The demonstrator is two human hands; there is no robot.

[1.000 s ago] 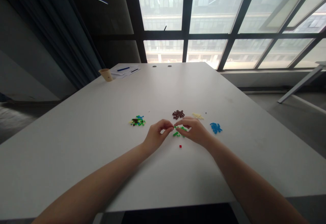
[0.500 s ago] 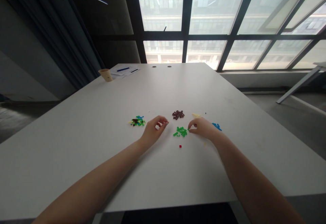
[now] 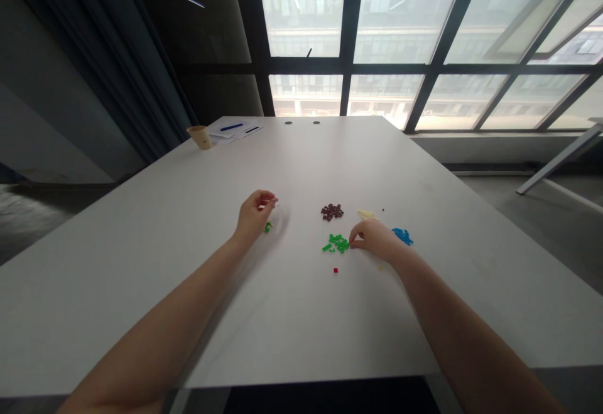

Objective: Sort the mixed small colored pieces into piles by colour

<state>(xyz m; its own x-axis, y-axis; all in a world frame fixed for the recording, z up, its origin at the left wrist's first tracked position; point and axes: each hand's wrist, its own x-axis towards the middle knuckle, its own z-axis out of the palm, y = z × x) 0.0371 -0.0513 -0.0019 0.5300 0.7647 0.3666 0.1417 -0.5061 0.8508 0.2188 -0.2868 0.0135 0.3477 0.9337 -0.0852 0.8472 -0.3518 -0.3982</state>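
**Fingertips working two heaps of tiny bricks**

Fingertips point(image 3: 354, 242) of the right hand point(image 3: 374, 238) are pinching together at the right edge of the green heap point(image 3: 337, 243), touching it; whether a piece is caught between them is too small to tell. Over to the left, well apart, the left hand point(image 3: 253, 214) is hovering with fingers curled in above the mixed-colour heap point(image 3: 267, 227), mostly hiding it. Brown bricks point(image 3: 332, 212) and a cream cluster point(image 3: 364, 214) are lying just beyond, blue bricks point(image 3: 402, 236) behind the right knuckles, one red piece point(image 3: 335, 270) nearer, nothing blocking the white table point(image 3: 141, 263)
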